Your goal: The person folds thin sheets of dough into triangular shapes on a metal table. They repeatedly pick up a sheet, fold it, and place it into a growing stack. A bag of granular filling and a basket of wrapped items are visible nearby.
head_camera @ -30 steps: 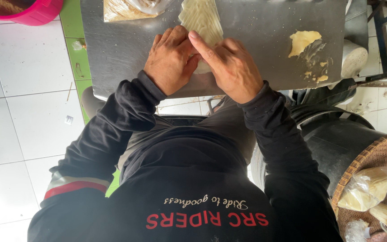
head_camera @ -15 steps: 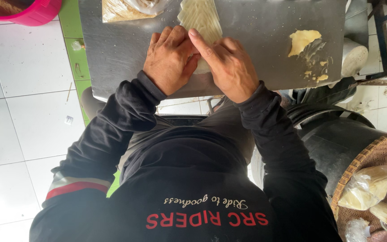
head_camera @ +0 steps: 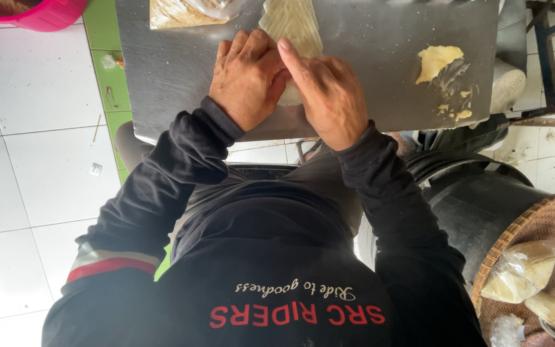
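Steel surface [head_camera: 181,71] carries a pale, ribbed dough sheet [head_camera: 293,22], its near end hidden under both hands. Left hand [head_camera: 246,77] presses it with fingers curled together; right hand [head_camera: 329,90] pinches the same end, forefinger extended. Pressing too hard could probably tear the thin sheet. Farther right lies a yellow dough smear [head_camera: 438,61].

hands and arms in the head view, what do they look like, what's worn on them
Both hands are bare: the left hand and right hand show no gloves, rings or watch. Each arm is in a long black sleeve with a ribbed cuff at the wrist. The left sleeve has a grey and red band near the upper arm; the right sleeve is plain black.
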